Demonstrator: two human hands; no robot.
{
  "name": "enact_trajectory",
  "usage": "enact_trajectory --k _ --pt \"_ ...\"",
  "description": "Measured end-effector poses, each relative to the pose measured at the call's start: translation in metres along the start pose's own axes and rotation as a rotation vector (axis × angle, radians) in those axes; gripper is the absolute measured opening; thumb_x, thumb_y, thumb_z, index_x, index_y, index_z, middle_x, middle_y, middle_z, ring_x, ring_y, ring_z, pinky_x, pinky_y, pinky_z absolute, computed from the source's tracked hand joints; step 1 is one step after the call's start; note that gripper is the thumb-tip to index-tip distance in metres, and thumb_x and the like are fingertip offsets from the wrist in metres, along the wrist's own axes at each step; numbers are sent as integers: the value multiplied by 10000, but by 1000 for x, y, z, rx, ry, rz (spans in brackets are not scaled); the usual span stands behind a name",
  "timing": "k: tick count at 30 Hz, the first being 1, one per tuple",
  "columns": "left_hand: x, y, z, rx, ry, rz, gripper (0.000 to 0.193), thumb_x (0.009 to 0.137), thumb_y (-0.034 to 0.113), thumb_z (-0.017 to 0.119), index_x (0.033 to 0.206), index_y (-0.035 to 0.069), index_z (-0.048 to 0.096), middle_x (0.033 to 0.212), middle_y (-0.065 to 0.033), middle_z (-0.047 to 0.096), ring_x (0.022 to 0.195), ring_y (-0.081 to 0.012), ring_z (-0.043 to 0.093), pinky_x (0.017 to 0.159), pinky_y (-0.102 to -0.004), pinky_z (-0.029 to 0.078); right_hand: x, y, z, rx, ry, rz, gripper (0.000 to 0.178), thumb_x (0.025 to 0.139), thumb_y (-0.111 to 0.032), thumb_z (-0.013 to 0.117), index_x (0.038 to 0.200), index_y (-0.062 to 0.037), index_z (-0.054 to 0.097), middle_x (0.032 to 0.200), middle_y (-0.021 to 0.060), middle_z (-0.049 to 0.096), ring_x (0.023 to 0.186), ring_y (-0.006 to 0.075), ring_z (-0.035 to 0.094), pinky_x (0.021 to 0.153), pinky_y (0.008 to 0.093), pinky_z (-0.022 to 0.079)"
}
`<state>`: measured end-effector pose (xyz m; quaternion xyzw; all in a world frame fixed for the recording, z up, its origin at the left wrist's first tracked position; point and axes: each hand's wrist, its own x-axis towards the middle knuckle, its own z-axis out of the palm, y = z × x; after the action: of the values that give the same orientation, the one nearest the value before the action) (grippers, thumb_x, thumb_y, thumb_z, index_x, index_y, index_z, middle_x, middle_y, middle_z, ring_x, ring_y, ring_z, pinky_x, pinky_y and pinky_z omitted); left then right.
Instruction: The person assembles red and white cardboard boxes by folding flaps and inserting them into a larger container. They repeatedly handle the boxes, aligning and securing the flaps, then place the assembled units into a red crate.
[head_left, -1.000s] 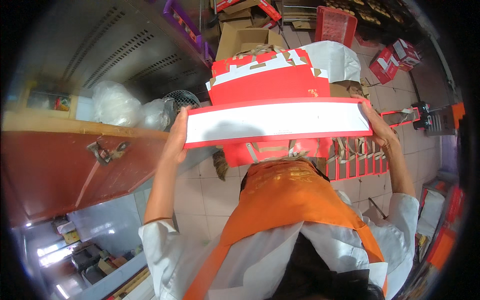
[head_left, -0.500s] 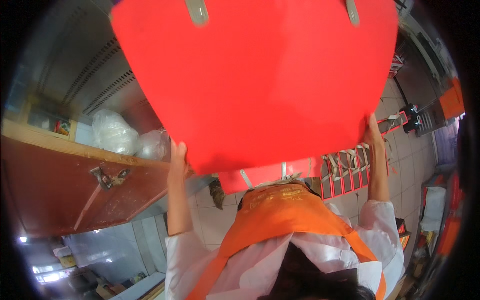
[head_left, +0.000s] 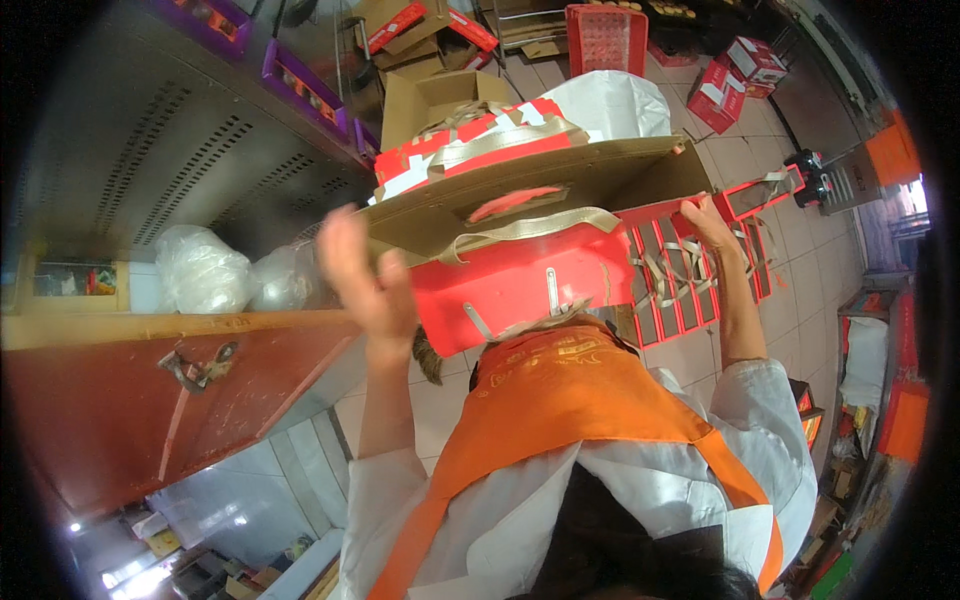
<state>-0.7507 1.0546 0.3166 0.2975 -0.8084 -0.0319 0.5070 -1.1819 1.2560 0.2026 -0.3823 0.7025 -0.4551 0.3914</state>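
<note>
In front of me is a red cardboard gift box with its brown inside showing and an oval slot in the inner wall. My right hand grips its right end, fingers over the edge. Beside its left end is my left hand, smeared by motion, with thumb and fingers apart and nothing in them. Closer to my apron is a red box with a pale ribbon handle and two pale clips; whether it is part of the same box I cannot tell.
Behind stand red-and-white boxes, a white bag and an open brown carton. Ribboned red boxes line the floor at right. A brown cabinet and clear plastic bags are at left. A red crate lies beyond.
The large red panel that both hands held up no longer fills the view; the brown inside now shows. My left hand has come off the panel's edge, while my right hand still grips.
</note>
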Motion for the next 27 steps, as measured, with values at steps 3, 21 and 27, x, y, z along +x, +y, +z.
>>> enact_trajectory --k 3,21,27 --pt "19 24 23 -93 -716 -41 179 883 165 543 946 25 634 929 -180 619 913 -365 583 797 -445 456 -1 -6 8 24 127 -16 505 798 -468 649 941 14 600 888 -15 550 827 78 460 704 267 404" --pt "-2 -19 67 -189 -214 192 192 865 214 578 742 68 588 732 -119 611 677 -275 616 559 -400 466 -10 -105 108 -847 164 -840 674 723 -283 728 1290 -62 436 1308 122 469 1220 303 436 1046 447 310" --pt "-78 19 34 -267 -699 524 117 774 122 649 819 31 593 1044 -114 614 957 -261 605 785 -378 509 -9 -89 107 -1108 145 -873 522 752 -296 670 1222 -127 518 1250 57 521 1169 236 477 983 413 345"
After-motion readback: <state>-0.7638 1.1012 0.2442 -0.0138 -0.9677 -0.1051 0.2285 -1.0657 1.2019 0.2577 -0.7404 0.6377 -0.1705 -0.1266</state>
